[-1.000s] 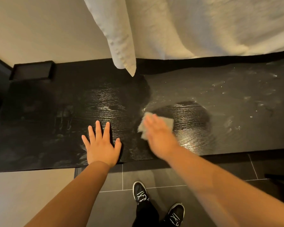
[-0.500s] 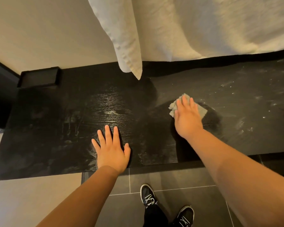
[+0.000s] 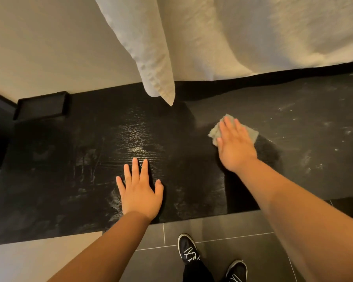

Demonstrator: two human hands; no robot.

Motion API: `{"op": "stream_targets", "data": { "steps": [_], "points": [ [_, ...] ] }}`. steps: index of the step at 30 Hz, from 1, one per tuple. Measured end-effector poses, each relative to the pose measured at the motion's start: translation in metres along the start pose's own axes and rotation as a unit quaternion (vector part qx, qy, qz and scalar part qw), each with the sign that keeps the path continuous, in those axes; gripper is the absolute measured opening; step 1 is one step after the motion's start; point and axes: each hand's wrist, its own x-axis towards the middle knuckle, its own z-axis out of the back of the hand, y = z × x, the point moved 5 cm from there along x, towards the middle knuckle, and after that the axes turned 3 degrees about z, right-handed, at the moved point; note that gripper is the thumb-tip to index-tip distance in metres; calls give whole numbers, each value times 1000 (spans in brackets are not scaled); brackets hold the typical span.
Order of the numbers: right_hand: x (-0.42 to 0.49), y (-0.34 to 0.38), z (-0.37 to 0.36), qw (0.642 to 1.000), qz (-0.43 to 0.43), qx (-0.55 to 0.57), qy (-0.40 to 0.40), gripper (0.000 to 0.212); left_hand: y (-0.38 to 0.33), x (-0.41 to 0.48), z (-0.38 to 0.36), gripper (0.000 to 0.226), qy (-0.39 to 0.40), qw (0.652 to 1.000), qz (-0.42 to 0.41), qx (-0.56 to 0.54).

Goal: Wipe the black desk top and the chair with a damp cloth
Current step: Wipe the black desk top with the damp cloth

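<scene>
The black wood-grain desk top spans the view, glossy and wet in the middle, dusty with pale specks on the right. My right hand lies flat on a grey damp cloth and presses it against the desk right of centre; the cloth's edges stick out past the fingers. My left hand rests flat on the desk near its front edge, fingers spread, holding nothing. No chair is in view.
A cream curtain hangs over the desk's back edge, one fold's tip just above the surface. A shallow black tray sits at the back left corner. My black shoes stand on dark floor tiles below the desk's edge.
My right hand slid the cloth from near the front edge away from me and to the right, leaving a dark wet patch behind. My left hand stayed planted on the desk.
</scene>
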Motion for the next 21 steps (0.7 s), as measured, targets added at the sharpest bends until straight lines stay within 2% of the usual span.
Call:
{"op": "stream_targets", "data": {
  "steps": [3,4,7,8,10,13,18,21],
  "points": [
    [-6,-5,14,999,-30,22,-18,57,-3,0,2,84,4,1000,-4,0],
    [-11,12,13,999,-4,41,-17,55,-4,1,3,84,9,1000,-5,-1],
    [-32,88,-8,984,169,42,23,58,-7,8,5,83,20,1000,-8,2],
    [-34,106,-13,978,203,29,43,60,-10,13,6,81,18,1000,-11,0],
    [-25,119,-16,974,215,19,68,62,-17,31,11,76,5,1000,-26,-11],
    [6,97,-11,980,194,-14,48,64,-33,73,22,73,-29,997,-67,-23],
    [42,3,3,999,15,-36,-10,67,-44,103,20,74,-32,997,-73,21],
    [42,-4,13,997,-73,3,-28,61,-44,100,21,74,-25,997,-75,23]
  ]
}}
